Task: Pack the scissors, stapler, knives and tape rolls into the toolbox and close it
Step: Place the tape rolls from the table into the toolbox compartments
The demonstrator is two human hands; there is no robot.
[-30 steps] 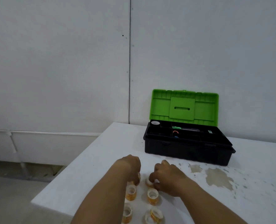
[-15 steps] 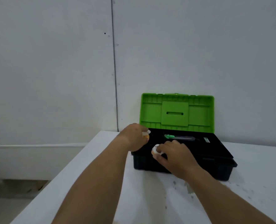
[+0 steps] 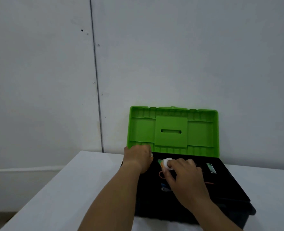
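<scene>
Your right hand [image 3: 186, 175] fingers pinch a small orange-and-white tape roll [image 3: 166, 162]; left hand [image 3: 138, 158] curls around another. Lower both into the black plastic toolbox [image 3: 229, 189] tray before letting go.

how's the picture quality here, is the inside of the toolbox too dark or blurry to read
Head view: flat, dim light, no glare. The black toolbox interior is underexposed, so its contents are only faint coloured bits. The green lid reads clearly. Both hands are slightly soft: the left hand largely hides its tape roll; the right hand holds a tape roll, which stays visible.
</scene>
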